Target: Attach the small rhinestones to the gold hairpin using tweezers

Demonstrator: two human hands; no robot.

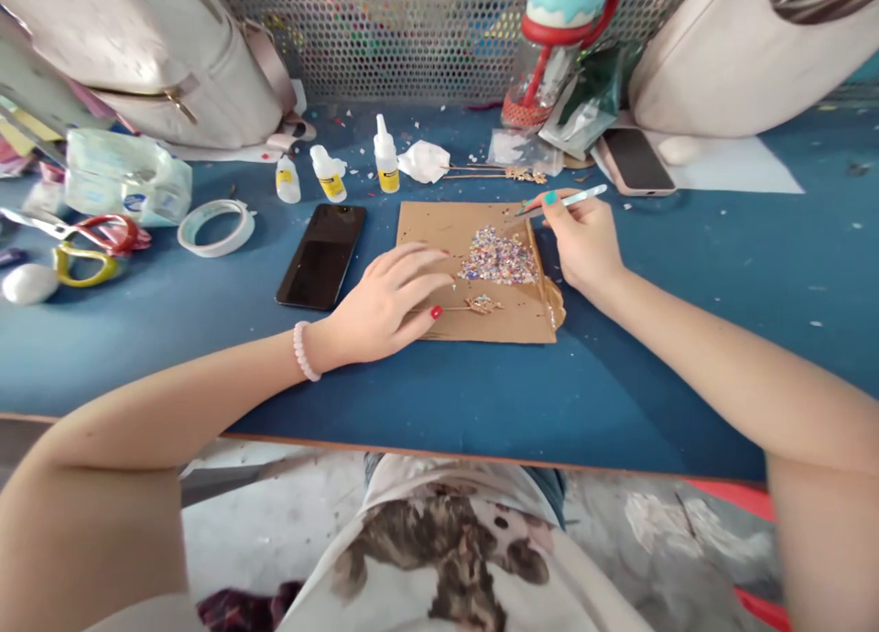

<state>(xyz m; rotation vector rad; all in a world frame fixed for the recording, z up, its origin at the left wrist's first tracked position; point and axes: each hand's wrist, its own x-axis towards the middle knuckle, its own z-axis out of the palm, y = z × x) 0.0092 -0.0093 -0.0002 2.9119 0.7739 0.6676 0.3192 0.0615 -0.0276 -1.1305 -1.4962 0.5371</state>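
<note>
My left hand lies over the left side of a cardboard sheet, palm down with its fingers stretched out. By its thumb a thin gold sprig with small leaf-like ends lies on the cardboard; part of its stem is hidden under the hand. A heap of tiny multicoloured beads or chips covers the sheet's right half. Above the far right corner, my right hand is closed around a slim pen-like tool with a pale handle. Its thin grey tip points left, beyond the heap.
A black phone and a tape roll lie to the left, with scissors farther out. Small glue bottles stand behind the cardboard. More gold sprigs, another phone and a red-handled cup are at the back.
</note>
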